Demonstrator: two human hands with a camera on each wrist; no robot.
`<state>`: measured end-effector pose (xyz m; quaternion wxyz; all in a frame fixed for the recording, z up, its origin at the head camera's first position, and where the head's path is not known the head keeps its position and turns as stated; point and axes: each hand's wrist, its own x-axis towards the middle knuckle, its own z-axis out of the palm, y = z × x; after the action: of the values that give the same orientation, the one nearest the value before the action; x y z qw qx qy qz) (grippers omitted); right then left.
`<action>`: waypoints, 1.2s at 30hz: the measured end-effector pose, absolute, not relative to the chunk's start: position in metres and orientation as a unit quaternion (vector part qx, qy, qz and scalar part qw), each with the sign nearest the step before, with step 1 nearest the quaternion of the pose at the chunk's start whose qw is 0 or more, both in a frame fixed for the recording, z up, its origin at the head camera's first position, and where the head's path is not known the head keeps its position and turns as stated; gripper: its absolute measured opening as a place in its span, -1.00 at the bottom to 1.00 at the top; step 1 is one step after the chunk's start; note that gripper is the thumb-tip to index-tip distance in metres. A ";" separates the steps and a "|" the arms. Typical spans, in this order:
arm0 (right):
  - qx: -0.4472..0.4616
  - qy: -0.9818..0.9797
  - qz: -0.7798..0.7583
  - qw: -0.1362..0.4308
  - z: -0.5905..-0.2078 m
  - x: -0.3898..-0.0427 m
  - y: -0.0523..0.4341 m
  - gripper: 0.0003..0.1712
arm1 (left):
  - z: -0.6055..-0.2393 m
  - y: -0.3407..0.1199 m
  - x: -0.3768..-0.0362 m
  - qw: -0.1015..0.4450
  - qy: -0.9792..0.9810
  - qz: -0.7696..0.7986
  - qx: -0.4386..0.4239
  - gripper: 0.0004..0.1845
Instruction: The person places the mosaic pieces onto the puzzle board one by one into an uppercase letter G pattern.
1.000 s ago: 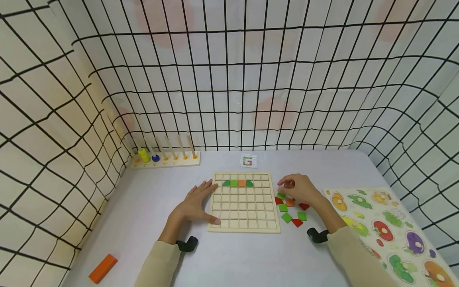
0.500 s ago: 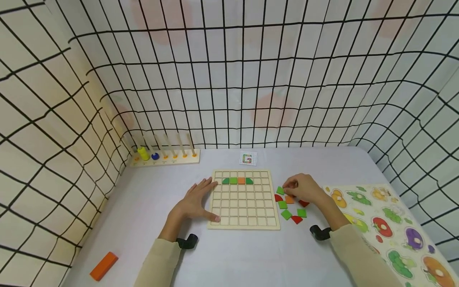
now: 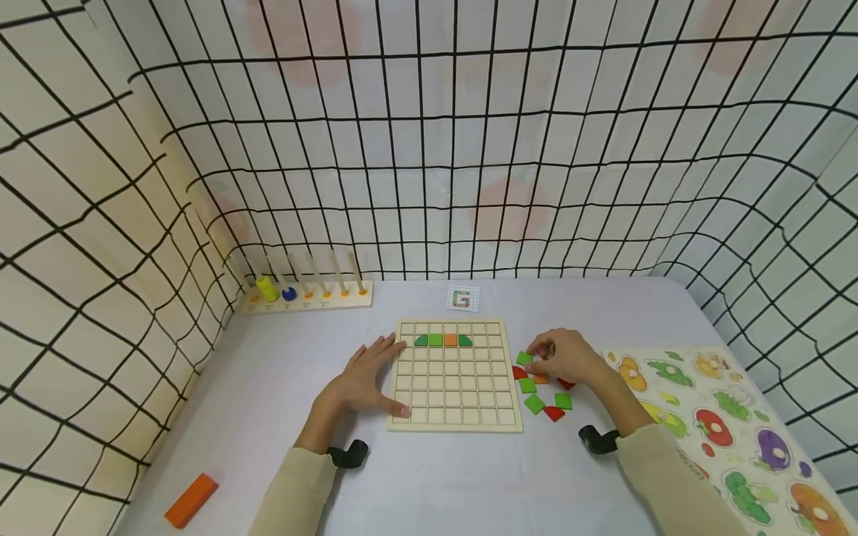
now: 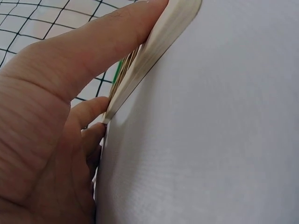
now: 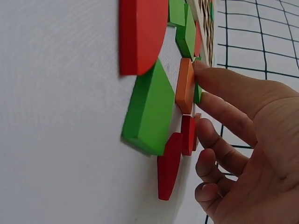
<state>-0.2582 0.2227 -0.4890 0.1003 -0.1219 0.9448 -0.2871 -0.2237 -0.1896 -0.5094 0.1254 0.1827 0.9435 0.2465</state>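
Bright, even, soft-shadowed light; fisheye-bent head view edges; blurred close wrist views.

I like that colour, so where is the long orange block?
In the head view the long orange block lies alone at the near left corner of the table, left of the left sleeve.

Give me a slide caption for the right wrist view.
Right hand fingers touch an orange tile among green and red tiles.

One thing reads at all: the small white card (image 3: pixel 464 298) on the table, centre of the frame, shows a coloured shape like a letter G.
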 end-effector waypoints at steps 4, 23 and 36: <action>-0.125 0.942 -0.296 0.097 -0.489 -0.257 0.223 -0.70 | -0.509 -0.190 -0.223 0.124 0.942 0.249 0.186 0.37; -0.133 0.935 -0.319 0.077 -0.485 -0.257 0.208 -0.68 | -0.510 -0.190 -0.222 0.128 0.944 0.233 0.195 0.33; -0.155 0.918 -0.354 0.091 -0.481 -0.259 0.168 -0.68 | -0.511 -0.194 -0.225 0.118 0.941 0.243 0.202 0.34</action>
<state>-0.2591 0.1679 -0.4806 0.0913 -0.1553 0.9176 -0.3544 -0.2248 -0.1944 -0.5111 0.1177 0.2023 0.9413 0.2432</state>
